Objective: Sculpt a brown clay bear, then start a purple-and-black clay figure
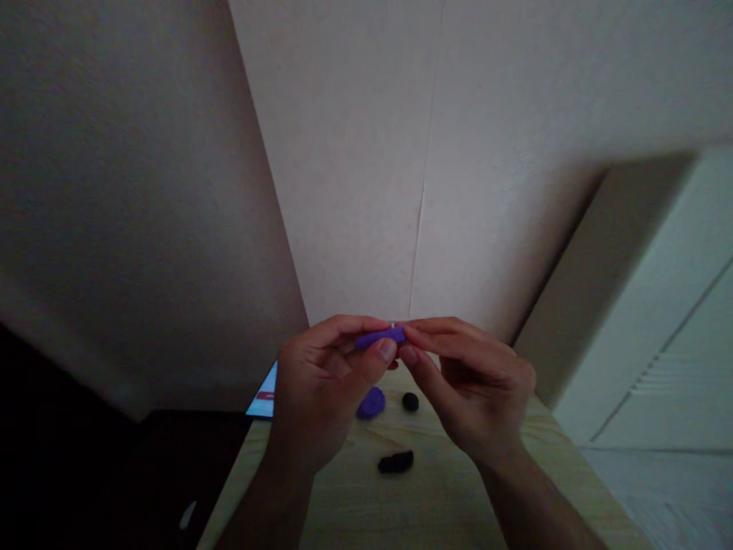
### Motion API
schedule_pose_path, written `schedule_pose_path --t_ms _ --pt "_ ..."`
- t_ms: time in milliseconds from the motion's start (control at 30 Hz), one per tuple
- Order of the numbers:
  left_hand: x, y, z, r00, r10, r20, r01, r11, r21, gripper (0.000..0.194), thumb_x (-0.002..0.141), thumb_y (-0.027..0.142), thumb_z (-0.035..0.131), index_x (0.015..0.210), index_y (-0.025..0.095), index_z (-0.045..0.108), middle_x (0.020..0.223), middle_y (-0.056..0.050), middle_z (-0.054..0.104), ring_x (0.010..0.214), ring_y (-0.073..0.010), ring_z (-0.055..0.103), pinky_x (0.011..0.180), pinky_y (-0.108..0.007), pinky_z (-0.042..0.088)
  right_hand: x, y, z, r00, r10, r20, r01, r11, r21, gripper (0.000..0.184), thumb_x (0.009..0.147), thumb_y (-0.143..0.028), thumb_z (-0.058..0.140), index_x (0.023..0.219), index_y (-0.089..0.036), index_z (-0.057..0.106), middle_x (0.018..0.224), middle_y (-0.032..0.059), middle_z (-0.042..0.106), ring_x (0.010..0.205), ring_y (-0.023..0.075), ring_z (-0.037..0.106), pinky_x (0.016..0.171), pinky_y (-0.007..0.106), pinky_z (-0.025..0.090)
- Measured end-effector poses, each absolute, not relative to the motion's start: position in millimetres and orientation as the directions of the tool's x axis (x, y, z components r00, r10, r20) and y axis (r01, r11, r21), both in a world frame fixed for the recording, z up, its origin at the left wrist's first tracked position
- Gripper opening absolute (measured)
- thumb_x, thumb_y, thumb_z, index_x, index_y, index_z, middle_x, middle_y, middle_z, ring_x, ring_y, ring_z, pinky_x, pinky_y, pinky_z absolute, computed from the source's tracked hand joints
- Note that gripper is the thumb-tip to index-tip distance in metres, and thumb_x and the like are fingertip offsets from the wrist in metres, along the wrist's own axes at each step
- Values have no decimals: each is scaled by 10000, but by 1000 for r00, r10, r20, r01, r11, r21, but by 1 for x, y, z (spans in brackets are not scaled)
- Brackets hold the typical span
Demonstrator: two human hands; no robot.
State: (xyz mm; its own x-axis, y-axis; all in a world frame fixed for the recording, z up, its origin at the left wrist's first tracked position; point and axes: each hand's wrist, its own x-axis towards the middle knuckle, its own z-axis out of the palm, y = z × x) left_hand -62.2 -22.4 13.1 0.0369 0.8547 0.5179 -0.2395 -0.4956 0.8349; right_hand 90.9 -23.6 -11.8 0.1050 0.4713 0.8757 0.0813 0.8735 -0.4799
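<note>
A purple roll of modelling clay (372, 338) is held up above the table between both hands. My left hand (321, 389) is closed on it, with the thumb pressing its near side and the fingers behind. At the roll's right end, the thumb and fingertips of my right hand (475, 374) pinch it. Below the hands, a flattened purple clay lump (371, 402) lies on the table, partly covered by my left hand. Beside it sits a small black clay ball (410, 402). Closer to me is a longer black clay piece (395, 462).
The light wooden table (401, 512) stands against a pale wall (355, 153). A lit screen (263, 393) shows at its far left edge, partly behind my left hand. To the right stands a white cabinet (658, 328); the floor at the left is dark.
</note>
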Motion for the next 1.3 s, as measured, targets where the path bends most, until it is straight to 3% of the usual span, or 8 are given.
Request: schedule_pose_path --t_ms 100,267,400,633,900,1067,1300 --pt "-61 -24 14 11 847 532 -201 -519 831 78 839 171 834 889 231 826 792 8 823 704 -143 792 662 -198 659 91 -24 -9 119 462 879 90 877 -473 343 838 -33 806 1065 -287 848 1020 41 836 873 185 784 752 323 663" --pt "-59 -28 16 36 829 558 -151 -548 823 117 855 163 822 935 248 826 881 -2 834 850 -170 813 824 -257 682 98 -22 -5 102 568 817 8 821 -571 417 831 -25 810 1132 -313 829 935 2 819 829 133 745 725 246 627" --pt "-60 -28 17 59 789 612 -66 -609 791 93 886 174 794 945 240 821 950 -14 832 905 -170 807 839 -247 676 104 -21 -2 33 657 753 -41 754 -655 330 857 -51 808 1045 -318 852 899 -16 834 781 99 755 718 186 623" --pt "-60 -27 18 41 806 591 -55 -588 807 80 876 199 804 941 246 813 753 3 792 840 -205 815 784 -289 693 106 -20 4 -63 757 650 -240 621 -746 274 828 -111 851 1036 -290 854 928 -13 825 828 93 780 788 150 645" --pt "-62 -27 13 47 789 612 -16 -612 790 93 891 171 782 907 258 812 784 22 778 670 -132 743 790 -281 686 106 -20 4 -74 776 627 -227 599 -768 238 835 -118 847 1005 -284 869 811 -23 825 707 57 749 708 98 621" --pt "-61 -26 15 87 805 587 -81 -581 810 102 890 214 791 989 241 795 932 -12 830 868 -165 799 824 -256 672 108 -21 4 -80 754 652 -230 623 -748 272 828 -108 850 1032 -287 866 908 5 840 827 84 777 777 124 629" --pt "-64 -30 16 78 784 616 25 -619 785 108 898 157 768 921 255 808 876 5 796 888 -183 796 821 -281 684 110 -23 3 -74 759 647 -154 633 -759 273 840 -103 835 1024 -301 867 826 -15 823 707 67 745 694 115 622"
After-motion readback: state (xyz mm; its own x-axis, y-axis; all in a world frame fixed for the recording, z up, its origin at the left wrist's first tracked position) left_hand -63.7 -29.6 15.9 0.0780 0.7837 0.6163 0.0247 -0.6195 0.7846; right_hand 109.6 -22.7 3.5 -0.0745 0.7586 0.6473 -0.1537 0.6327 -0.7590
